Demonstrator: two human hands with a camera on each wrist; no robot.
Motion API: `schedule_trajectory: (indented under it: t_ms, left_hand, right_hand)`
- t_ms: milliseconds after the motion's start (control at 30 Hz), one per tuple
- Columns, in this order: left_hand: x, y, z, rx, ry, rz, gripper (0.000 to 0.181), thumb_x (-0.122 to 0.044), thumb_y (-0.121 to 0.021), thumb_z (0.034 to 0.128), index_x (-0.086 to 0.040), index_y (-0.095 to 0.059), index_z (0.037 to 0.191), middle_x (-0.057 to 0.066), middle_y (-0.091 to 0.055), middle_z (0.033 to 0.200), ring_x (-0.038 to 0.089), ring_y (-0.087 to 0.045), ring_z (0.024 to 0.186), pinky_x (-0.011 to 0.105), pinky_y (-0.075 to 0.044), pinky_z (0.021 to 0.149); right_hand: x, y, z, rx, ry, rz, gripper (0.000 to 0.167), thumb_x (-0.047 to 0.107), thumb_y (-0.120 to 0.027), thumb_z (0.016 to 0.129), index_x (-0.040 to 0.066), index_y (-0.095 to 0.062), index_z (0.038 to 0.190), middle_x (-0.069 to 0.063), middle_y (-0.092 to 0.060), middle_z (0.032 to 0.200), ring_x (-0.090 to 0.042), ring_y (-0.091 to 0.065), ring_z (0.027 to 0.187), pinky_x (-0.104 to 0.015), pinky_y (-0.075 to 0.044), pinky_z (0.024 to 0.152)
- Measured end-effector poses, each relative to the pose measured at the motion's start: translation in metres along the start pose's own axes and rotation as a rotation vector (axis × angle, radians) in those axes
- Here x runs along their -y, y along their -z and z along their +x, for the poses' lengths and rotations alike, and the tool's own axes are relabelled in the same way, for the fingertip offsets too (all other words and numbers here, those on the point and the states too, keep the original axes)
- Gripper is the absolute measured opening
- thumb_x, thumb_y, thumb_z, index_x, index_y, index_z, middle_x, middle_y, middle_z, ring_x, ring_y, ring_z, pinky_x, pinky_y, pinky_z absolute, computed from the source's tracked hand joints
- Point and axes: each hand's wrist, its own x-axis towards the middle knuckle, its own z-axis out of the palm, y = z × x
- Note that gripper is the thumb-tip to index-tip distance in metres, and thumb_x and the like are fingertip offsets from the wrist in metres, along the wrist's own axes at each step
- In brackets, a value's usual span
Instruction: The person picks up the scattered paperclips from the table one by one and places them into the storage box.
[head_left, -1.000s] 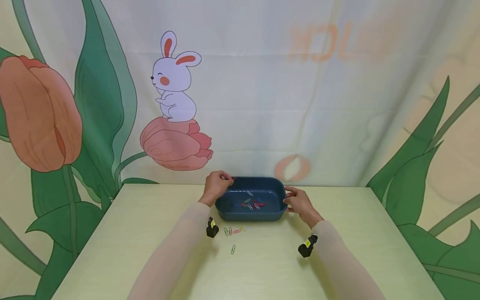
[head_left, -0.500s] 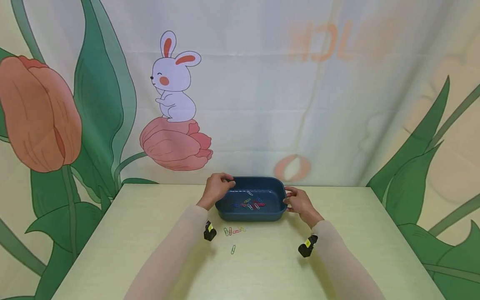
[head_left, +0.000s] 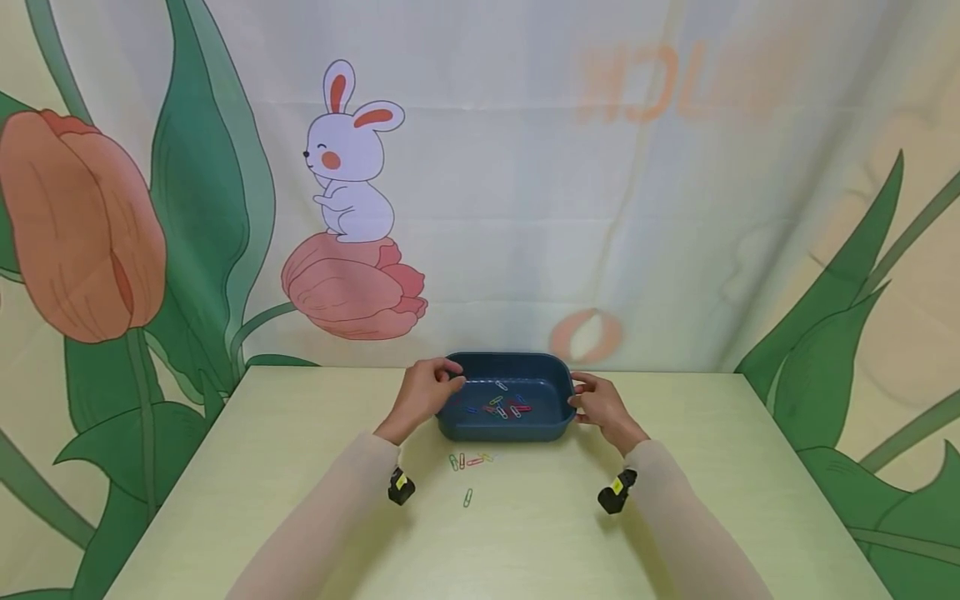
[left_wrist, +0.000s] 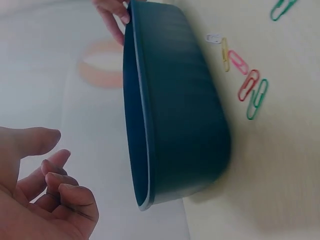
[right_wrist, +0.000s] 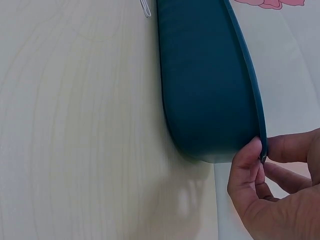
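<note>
A dark blue bin (head_left: 506,434) stands at the table's back edge with several coloured paper clips (head_left: 515,411) inside. My right hand (head_left: 603,410) grips its right end; in the right wrist view that hand (right_wrist: 280,185) pinches the rim of the bin (right_wrist: 210,85). By the bin's left end is my left hand (head_left: 422,393). In the left wrist view, the left hand (left_wrist: 50,195) is apart from the bin (left_wrist: 180,110), thumb and fingers spread apart with nothing between them, the fingers partly bent.
In front of the bin lie a green clip (head_left: 453,462), a red clip (head_left: 462,461), a pink clip (head_left: 475,461) and a yellow clip (head_left: 487,457). Another green clip (head_left: 468,497) is nearer me. A printed curtain (head_left: 487,208) hangs behind the table (head_left: 555,533).
The left hand has moved left and slightly down from over the bin's back left corner, and the red clip at its fingertips is no longer seen there. The right hand stays at the rim.
</note>
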Motion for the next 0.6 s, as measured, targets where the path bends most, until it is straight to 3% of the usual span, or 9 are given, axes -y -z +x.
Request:
schedule_trajectory:
  t_ms: [300, 600]
  left_hand:
    - [0.006, 0.002, -0.021, 0.032, -0.057, -0.012, 0.021, -0.021, -0.07, 0.0904, -0.007, -0.072, 0.106, 0.0, -0.045, 0.067, 0.014, -0.041, 0.057, 0.026, -0.034, 0.056]
    - [0.011, 0.001, -0.043, 0.074, -0.072, -0.017, 0.019, -0.019, -0.071, 0.0892, -0.007, -0.072, 0.104, -0.002, -0.045, 0.066, 0.012, -0.04, 0.056, 0.024, -0.033, 0.054]
  right_hand:
    - [0.0, 0.001, 0.0, -0.001, -0.006, -0.002, 0.053, 0.001, -0.055, 0.094, 0.014, -0.048, 0.145, -0.008, -0.052, 0.111, -0.018, -0.058, 0.085, -0.038, -0.059, 0.079]
    - [-0.002, 0.001, 0.001, 0.006, -0.008, 0.008, 0.053, 0.0, -0.055, 0.094, 0.012, -0.048, 0.144, -0.008, -0.052, 0.109, -0.018, -0.058, 0.083, -0.042, -0.058, 0.083]
